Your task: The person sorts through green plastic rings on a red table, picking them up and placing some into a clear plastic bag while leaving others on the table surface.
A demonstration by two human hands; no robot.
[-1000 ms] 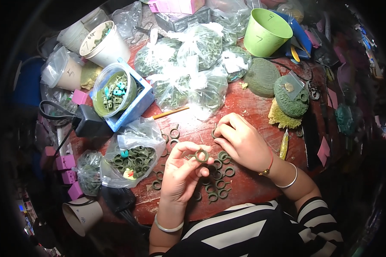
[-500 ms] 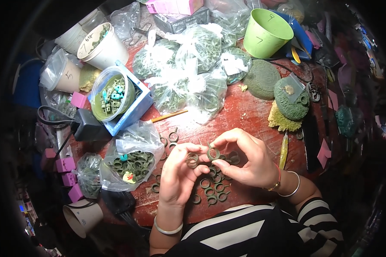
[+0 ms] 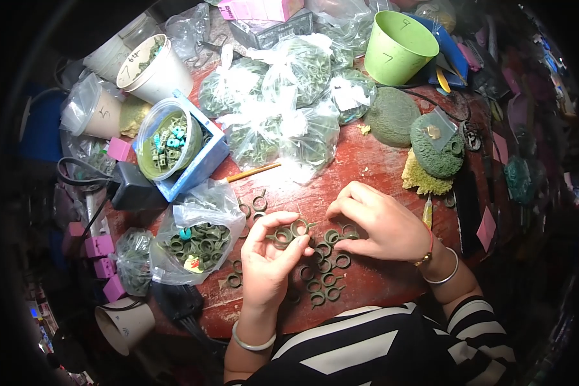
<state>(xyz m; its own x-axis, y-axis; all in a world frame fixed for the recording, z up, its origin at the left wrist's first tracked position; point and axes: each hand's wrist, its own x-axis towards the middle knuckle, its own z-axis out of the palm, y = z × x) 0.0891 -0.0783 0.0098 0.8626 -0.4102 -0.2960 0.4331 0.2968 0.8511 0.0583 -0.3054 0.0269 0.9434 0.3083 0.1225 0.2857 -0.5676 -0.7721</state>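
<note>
My left hand [image 3: 268, 264] pinches a pair of small dark green rings [image 3: 291, 231] between thumb and fingers just above the red table [image 3: 367, 174]. My right hand [image 3: 378, 222] lies palm down to the right, its fingertips resting on other green rings [image 3: 338, 235] on the table. Several more of these rings [image 3: 323, 276] lie loose between and below both hands. I cannot tell whether the right fingers grip one.
An open plastic bag of green rings [image 3: 196, 241] sits left of my left hand. Tied bags of green parts [image 3: 283, 109] fill the back, with a green cup [image 3: 399, 48], white cups [image 3: 153, 67], a blue box holding a tub [image 3: 174, 145], a pencil [image 3: 251, 172] and green sponges [image 3: 437, 145].
My right hand came toward my left, met it at the held rings, then moved back down onto the rings on the table. My left hand kept hold of its rings.
</note>
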